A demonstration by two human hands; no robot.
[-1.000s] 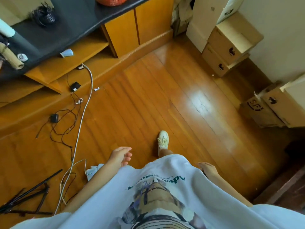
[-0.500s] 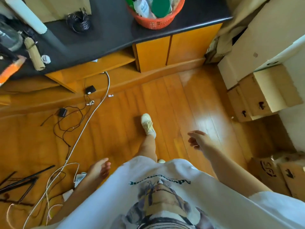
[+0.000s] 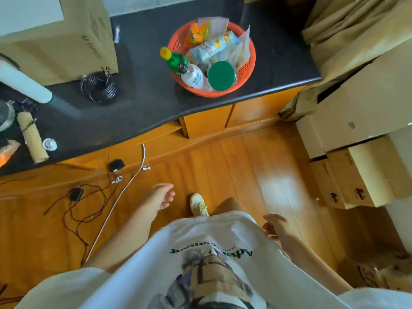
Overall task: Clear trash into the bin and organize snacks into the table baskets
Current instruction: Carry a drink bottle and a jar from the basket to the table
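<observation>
On the dark worktop: an orange basket stands near the front edge, well apart from both hands.
Basket contents: a green bottle with a yellow cap, a clear bottle, a green round lid and several snack packets.
Left hand: empty, fingers loosely curled, hanging over the wooden floor.
Right hand: empty, fingers relaxed and partly spread, beside the white shirt.
Worktop, left side: a coil of black wire, a rolled mat, a cardboard box.
Floor: tangled cables; stacked cardboard boxes at right.
</observation>
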